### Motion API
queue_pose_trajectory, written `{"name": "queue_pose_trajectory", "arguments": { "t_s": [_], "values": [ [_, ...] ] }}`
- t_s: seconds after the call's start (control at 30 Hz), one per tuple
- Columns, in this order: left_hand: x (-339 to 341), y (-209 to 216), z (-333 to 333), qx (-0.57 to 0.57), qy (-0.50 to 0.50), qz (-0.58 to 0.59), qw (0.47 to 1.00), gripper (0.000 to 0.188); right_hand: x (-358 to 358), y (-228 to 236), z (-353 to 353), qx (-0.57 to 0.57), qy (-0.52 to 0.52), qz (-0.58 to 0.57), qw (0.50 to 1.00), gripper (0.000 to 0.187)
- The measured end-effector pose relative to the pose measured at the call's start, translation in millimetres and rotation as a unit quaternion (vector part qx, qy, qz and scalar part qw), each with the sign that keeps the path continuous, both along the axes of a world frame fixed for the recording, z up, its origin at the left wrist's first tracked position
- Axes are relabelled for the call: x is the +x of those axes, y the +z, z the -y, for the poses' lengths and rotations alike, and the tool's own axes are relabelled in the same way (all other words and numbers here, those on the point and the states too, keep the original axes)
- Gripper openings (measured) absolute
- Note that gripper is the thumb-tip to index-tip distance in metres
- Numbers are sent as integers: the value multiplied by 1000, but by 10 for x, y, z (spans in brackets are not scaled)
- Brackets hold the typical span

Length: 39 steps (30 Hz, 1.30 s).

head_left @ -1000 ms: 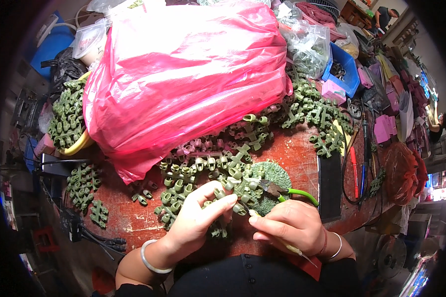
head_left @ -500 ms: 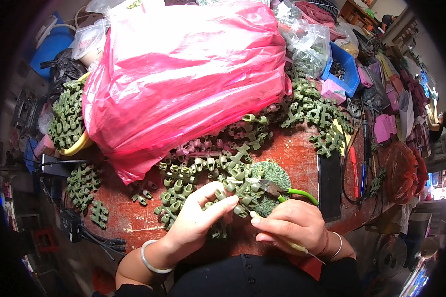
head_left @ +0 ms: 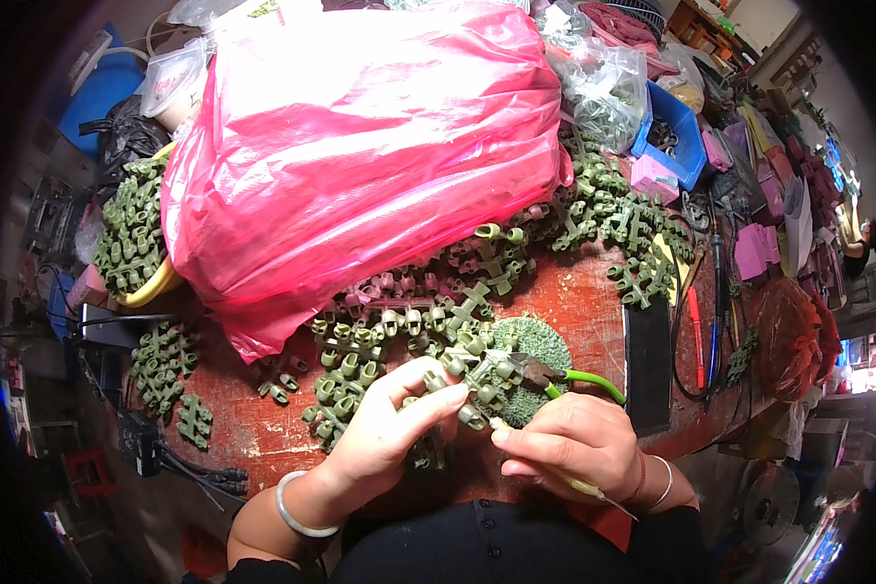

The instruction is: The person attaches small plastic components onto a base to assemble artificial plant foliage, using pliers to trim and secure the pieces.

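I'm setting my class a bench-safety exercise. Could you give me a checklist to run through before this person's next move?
1. Green piece pinched by left hand: ok, thumb and fingers on it.
2. Slim yellowish tool gripped by right hand: ok.
3. Tool's white end touching the green piece: cannot tell; it is very near.
4. Thin metal spike pointing away from the left hand: ok, it points toward the right wrist's side.
5. Green-handled pliers clear of the round green pad: not ok, they overlap it.
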<state>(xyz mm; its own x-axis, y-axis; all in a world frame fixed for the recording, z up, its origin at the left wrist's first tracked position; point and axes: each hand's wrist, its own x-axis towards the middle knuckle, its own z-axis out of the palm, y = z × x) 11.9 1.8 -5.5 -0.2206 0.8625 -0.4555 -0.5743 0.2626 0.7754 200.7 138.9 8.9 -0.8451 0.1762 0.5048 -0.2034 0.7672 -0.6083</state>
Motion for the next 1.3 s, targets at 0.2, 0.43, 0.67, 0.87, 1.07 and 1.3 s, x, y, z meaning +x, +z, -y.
{"name": "queue_pose_trajectory", "arguments": {
  "t_s": [0.2,0.43,0.67,0.87,1.07,1.3],
  "values": [
    [-22,14,-2,-1,-4,30,1000,16,-4,-4,-5,3,6,4,1000,35],
    [-36,51,-32,15,-5,60,998,18,-3,-7,-2,5,6,6,1000,34],
    [-16,-13,-4,11,-16,6,1000,21,-1,-5,9,11,10,8,1000,34],
    [-14,-33,-10,10,-23,9,1000,15,0,-12,5,9,7,7,1000,34],
    [-15,-25,-1,20,-39,-14,999,13,-15,4,-5,5,-4,-10,1000,35],
    [-18,-42,15,25,-20,-13,999,15,28,23,-24,-4,-13,-28,1000,36]
  ]
}}
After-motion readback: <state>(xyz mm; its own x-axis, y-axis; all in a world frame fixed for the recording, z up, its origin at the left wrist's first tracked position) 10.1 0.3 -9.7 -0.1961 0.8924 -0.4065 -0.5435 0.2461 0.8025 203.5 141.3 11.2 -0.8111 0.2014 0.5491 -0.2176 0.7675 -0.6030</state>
